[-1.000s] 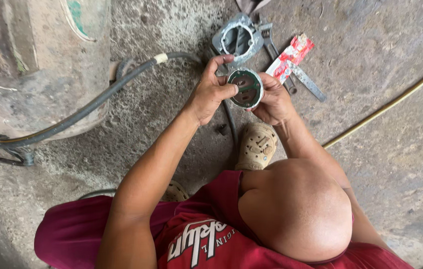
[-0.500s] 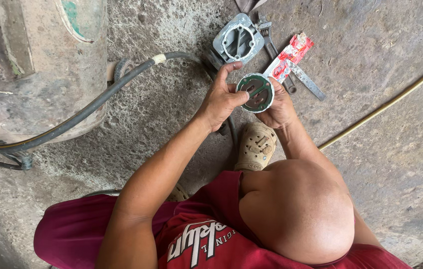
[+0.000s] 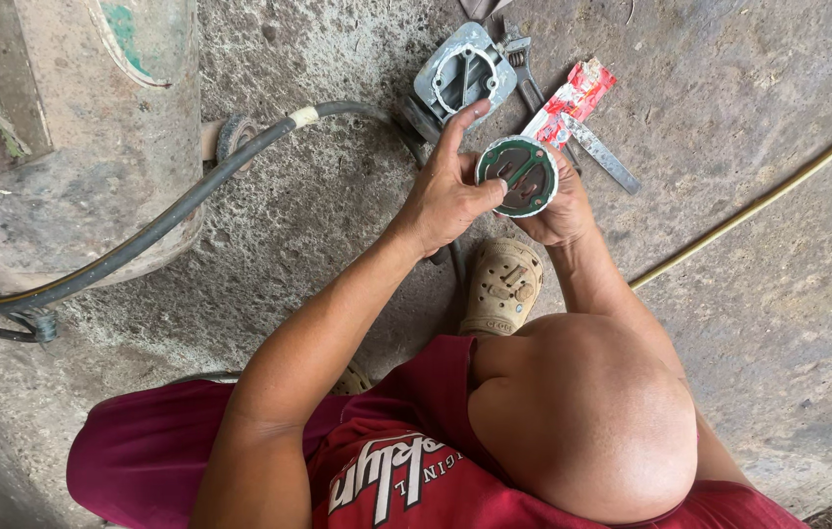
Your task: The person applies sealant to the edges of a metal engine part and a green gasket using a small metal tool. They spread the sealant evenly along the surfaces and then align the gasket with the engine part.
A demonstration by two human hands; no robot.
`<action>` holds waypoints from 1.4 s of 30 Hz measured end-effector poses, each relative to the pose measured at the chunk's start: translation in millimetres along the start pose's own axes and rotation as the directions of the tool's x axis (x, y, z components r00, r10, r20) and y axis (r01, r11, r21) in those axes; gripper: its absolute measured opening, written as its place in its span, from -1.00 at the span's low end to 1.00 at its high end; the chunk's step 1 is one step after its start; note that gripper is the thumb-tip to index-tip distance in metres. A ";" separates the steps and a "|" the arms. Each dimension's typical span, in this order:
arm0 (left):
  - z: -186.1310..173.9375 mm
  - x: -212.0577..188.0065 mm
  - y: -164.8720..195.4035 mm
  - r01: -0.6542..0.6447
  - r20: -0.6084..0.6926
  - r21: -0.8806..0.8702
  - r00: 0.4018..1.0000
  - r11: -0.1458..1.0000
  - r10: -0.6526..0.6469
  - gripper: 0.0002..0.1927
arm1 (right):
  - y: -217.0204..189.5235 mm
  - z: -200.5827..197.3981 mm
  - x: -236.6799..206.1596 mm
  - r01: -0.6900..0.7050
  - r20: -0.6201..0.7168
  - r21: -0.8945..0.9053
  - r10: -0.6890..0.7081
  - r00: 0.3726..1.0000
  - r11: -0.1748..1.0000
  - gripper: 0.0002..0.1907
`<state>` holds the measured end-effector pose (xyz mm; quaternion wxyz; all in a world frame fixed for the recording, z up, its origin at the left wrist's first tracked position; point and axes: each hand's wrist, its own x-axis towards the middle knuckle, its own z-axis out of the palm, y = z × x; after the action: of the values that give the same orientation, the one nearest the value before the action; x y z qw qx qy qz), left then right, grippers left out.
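Crouching over a rough concrete floor (image 3: pixel 269 225), the person holds a round disc (image 3: pixel 517 175), dark-faced with a pale green rim, up between both hands in the head view, above a beige perforated clog (image 3: pixel 501 286). Their left hand (image 3: pixel 447 191) grips the disc's left edge, thumb pressed against the rim, index finger stretched straight up past it and the other fingers curled behind. Their right hand (image 3: pixel 561 201) cups the disc from below and behind; its fingers are mostly hidden by the disc, so I cannot tell how they are set beyond that they bear on its back and right edge. Just beyond the fingertips a square grey metal housing (image 3: pixel 465 73) with a round opening lies on the floor, an adjustable wrench (image 3: pixel 526 73) touching its right side. Near these lie a crumpled red and white packet (image 3: pixel 570 101) and a flat metal strip (image 3: pixel 603 155). A thick dark hose (image 3: pixel 191 201) runs from the housing leftward past a large worn tank (image 3: pixel 63 147), and a thin yellowish line (image 3: pixel 759 201) crosses the floor at right.
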<state>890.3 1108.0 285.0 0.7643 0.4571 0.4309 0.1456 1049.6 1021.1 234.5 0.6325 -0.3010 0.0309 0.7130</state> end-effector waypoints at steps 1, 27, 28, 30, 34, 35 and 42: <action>-0.4 -0.7 4.3 -0.028 0.021 0.020 0.999 0.999 0.028 -0.09 | -0.5 -2.4 -0.5 0.001 0.020 -0.004 -0.001 1.000 1.000 -0.68; -29.2 88.2 65.1 0.243 -0.353 0.437 0.932 0.866 -0.083 -0.44 | -54.7 -29.1 -12.1 0.082 0.030 0.134 -0.086 0.996 0.988 -0.62; -28.7 88.3 65.1 0.218 -0.334 0.434 0.940 0.874 -0.068 -0.43 | -55.8 -29.2 -12.6 0.088 0.018 0.120 -0.090 0.996 0.989 -0.62; -28.2 88.6 65.4 0.223 -0.287 0.355 0.950 0.908 -0.121 -0.42 | -57.8 -29.3 -13.3 0.096 -0.002 0.090 -0.096 0.995 0.991 -0.62; -27.7 89.5 66.8 0.289 -0.258 0.271 0.941 0.918 -0.220 -0.47 | -60.0 -30.9 -15.3 0.093 0.013 0.126 -0.096 0.995 0.988 -0.63; -27.8 89.8 66.8 0.298 -0.252 0.271 0.940 0.915 -0.232 -0.46 | -60.3 -31.9 -15.7 0.093 0.014 0.128 -0.095 0.995 0.987 -0.63; -36.1 91.7 58.5 0.320 -0.216 0.224 0.938 0.921 -0.273 -0.43 | -58.7 -44.8 -19.2 0.085 0.011 0.122 -0.087 0.996 0.989 -0.63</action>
<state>925.5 1216.8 277.4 0.6701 0.4658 0.5777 0.0120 1121.5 996.7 226.7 0.6801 -0.2569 0.0560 0.6843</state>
